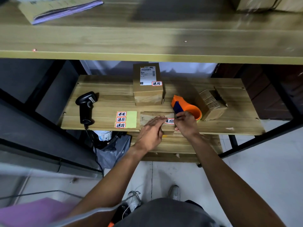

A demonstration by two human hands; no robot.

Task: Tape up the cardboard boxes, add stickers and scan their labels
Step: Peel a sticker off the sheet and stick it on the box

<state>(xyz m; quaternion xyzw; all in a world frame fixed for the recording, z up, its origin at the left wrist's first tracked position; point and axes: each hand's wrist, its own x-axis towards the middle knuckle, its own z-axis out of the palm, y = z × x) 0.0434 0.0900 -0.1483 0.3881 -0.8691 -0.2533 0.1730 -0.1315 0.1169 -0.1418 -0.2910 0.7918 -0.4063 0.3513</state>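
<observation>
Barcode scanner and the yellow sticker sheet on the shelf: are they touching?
Apart. The head view shows a strip of bare shelf between the barcode scanner and the left edge of the sticker sheet.

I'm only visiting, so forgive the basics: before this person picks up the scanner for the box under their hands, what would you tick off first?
1. Sticker on the front box: ok, it lies on top, and the right hand pinches its edge.
2. Box steadied: ok, the left hand rests flat on it.
3. Label free to scan: cannot tell, the hands cover much of the top.
4. Box taped shut: cannot tell from this view.
5. Scanner nearby: ok, it lies left of the sticker sheet.
6. Spare stickers: ok, three remain on the sheet.
</observation>
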